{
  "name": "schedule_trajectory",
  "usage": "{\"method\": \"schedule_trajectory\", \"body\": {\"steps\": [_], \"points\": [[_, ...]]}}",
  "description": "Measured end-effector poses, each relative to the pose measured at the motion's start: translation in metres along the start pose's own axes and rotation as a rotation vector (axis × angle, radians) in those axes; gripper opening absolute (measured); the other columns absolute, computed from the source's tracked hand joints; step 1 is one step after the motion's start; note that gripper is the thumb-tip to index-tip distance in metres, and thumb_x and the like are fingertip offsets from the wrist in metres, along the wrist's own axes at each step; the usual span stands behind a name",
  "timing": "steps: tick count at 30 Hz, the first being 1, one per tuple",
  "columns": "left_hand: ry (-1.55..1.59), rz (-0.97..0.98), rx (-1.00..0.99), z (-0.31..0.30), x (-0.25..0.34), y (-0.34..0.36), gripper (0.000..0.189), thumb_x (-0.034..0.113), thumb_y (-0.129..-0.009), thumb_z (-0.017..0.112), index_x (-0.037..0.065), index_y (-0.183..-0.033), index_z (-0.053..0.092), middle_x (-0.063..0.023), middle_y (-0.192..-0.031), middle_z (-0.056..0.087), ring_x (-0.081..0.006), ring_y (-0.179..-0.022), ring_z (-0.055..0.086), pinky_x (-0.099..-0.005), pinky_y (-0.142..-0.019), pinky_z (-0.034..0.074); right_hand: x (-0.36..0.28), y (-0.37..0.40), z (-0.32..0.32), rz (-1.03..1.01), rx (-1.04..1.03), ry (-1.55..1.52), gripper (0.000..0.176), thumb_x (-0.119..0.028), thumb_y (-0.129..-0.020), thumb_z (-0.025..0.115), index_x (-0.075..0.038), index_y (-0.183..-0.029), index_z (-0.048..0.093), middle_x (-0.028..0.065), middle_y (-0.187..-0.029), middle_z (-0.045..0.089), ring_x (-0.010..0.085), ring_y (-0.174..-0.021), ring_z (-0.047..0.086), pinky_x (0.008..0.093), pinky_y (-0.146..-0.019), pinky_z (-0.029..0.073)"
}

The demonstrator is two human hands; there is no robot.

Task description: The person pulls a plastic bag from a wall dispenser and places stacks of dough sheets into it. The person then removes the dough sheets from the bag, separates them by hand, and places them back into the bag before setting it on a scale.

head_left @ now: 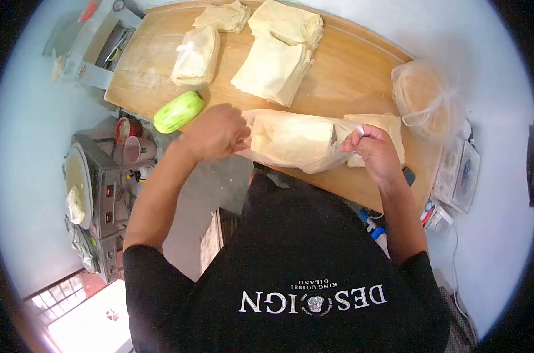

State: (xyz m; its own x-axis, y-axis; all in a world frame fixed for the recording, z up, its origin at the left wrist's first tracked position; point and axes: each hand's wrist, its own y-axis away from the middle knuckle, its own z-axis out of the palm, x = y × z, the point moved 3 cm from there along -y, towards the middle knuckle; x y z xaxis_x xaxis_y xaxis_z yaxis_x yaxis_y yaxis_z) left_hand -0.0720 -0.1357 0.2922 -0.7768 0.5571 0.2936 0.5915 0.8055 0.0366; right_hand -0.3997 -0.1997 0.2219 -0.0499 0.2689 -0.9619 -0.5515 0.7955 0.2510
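Evidently you want the bag (307, 165) spread: your left hand (220, 132) and right hand (374, 152) are clamped on its opposite ends, perhaps to keep the plastic taut around the sheets (296, 136) inside. It's at the near edge of the desk (355, 76), within easy reach; stacks (273, 67) sit farther back, apparently leaving working room.

A wooden table (355, 73) is standing against a pale wall (502, 176). Grey floor (211, 182) is showing below the table's near edge. Bright light (90, 320) is glaring at the lower left.
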Motion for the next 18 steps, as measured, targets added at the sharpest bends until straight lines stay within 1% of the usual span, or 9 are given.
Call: {"method": "schedule_trajectory", "body": {"steps": [2,6,8,11,13,15,16,17,18], "points": [[0.028,0.045,-0.007,-0.017,0.011,-0.014,0.031,0.021,-0.069,0.075,0.009,-0.060,0.048,-0.0093,-0.063,0.050,-0.0317,-0.071,0.053,-0.0426,-0.065,0.042,-0.025,0.007,0.021,0.001,-0.037,-0.392,0.009,-0.010,-0.082,0.059,-0.003,-0.088,0.060,0.0091,-0.084,0.066,0.0180,-0.080,0.063,0.0321,-0.076,0.047],[0.108,0.127,0.015,-0.016,0.035,-0.027,0.032,0.027,-0.072,0.074,0.009,-0.062,0.050,-0.0087,-0.063,0.051,-0.0313,-0.071,0.053,-0.0425,-0.063,0.042,-0.028,0.007,0.036,-0.085,-0.054,-0.484,0.018,-0.007,-0.083,0.060,0.000,-0.099,0.057,0.0106,-0.087,0.065,0.0192,-0.084,0.063,0.0306,-0.079,0.048],[0.148,0.141,0.040,0.004,0.044,-0.030,0.027,0.027,-0.075,0.073,0.008,-0.070,0.054,-0.0089,-0.067,0.054,-0.0309,-0.071,0.054,-0.0420,-0.064,0.043,-0.013,-0.001,0.054,0.074,-0.012,-0.309,0.022,-0.006,-0.083,0.062,0.000,-0.103,0.056,0.0103,-0.087,0.064,0.0191,-0.088,0.064,0.0313,-0.082,0.049],[0.171,0.178,0.096,0.029,0.067,-0.040,0.021,0.023,-0.075,0.072,0.008,-0.079,0.058,-0.0094,-0.070,0.055,-0.0312,-0.073,0.055,-0.0425,-0.065,0.045,-0.001,0.001,0.097,0.106,-0.192,-0.369,0.034,0.003,-0.079,0.061,0.001,-0.112,0.053,0.0093,-0.105,0.062,0.0170,-0.097,0.061,0.0304,-0.087,0.048],[0.199,0.109,-0.048,0.031,0.075,-0.041,0.020,0.020,-0.075,0.068,0.008,-0.088,0.058,-0.0108,-0.077,0.057,-0.0320,-0.079,0.056,-0.0431,-0.071,0.047,0.012,-0.007,0.113,0.034,-0.182,-0.357,0.039,0.006,-0.075,0.060,0.002,-0.113,0.052,0.0106,-0.102,0.061,0.0172,-0.094,0.062,0.0290,-0.080,0.050],[0.219,0.174,0.158,0.032,0.079,-0.043,0.019,0.014,-0.073,0.067,0.006,-0.087,0.057,-0.0109,-0.082,0.056,-0.0317,-0.082,0.055,-0.0433,-0.073,0.047,0.020,-0.009,0.119,0.085,-0.264,-0.568,0.046,0.008,-0.072,0.057,0.002,-0.117,0.050,0.0094,-0.101,0.061,0.0175,-0.093,0.062,0.0287,-0.079,0.050],[0.196,0.181,0.122,0.035,0.077,-0.039,0.028,0.017,-0.071,0.071,0.005,-0.094,0.060,-0.0120,-0.097,0.058,-0.0326,-0.091,0.056,-0.0428,-0.080,0.048,0.030,-0.010,0.120,0.065,-0.286,-0.645,0.050,0.007,-0.072,0.055,0.002,-0.122,0.048,0.0103,-0.100,0.062,0.0177,-0.092,0.062,0.0295,-0.080,0.050],[0.207,0.192,0.123,0.033,0.079,-0.036,0.028,0.017,-0.071,0.071,0.005,-0.094,0.060,-0.0120,-0.097,0.058,-0.0326,-0.091,0.056,-0.0428,-0.080,0.048,0.027,-0.008,0.116,0.069,-0.271,-0.640,0.050,0.007,-0.072,0.055,0.002,-0.122,0.048,0.0103,-0.100,0.062,0.0177,-0.092,0.062,0.0295,-0.080,0.050],[0.253,0.112,0.277,0.023,0.078,-0.032,0.041,0.019,-0.069,0.075,0.005,-0.104,0.060,-0.0142,-0.108,0.058,-0.0348,-0.100,0.056,-0.0437,-0.086,0.047,0.021,-0.006,0.114,0.079,-0.284,-0.596,0.051,0.007,-0.073,0.055,0.002,-0.123,0.047,0.0114,-0.099,0.063,0.0179,-0.091,0.063,0.0300,-0.080,0.050]]}}
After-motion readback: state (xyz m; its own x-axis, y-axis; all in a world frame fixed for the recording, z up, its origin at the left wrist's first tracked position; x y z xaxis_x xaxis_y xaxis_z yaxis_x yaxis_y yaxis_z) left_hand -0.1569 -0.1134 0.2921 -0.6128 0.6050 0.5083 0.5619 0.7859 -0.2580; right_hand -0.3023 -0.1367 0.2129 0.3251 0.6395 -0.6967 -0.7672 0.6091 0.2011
